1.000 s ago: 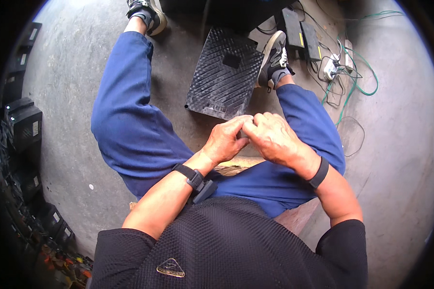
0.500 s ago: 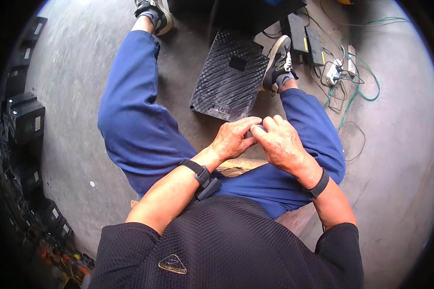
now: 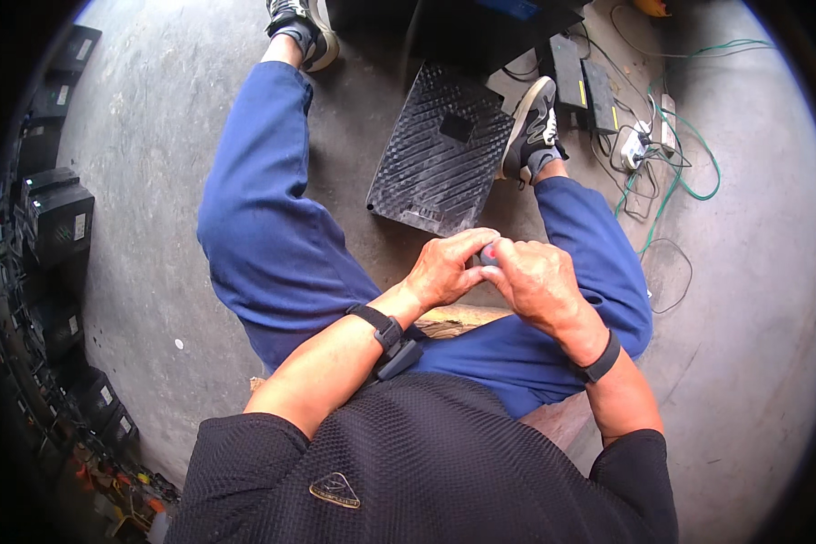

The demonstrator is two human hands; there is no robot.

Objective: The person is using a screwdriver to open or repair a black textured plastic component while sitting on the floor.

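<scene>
Above my lap, my left hand and my right hand meet with fingers closed around a small grey rounded piece. A reddish spot shows on its end; the rest is covered by my fingers, so its kind is unclear. Just beyond my hands, apart from them, a black ribbed plastic panel with a square dark opening lies between my feet.
Black box-like units line the left side. Past the panel stands a large black case. At the right are flat black boxes, a white power strip and tangled green cables on the floor.
My right hand's fingers have shifted, and more of the grey piece with its reddish end now shows between my hands. The view has moved slightly.
</scene>
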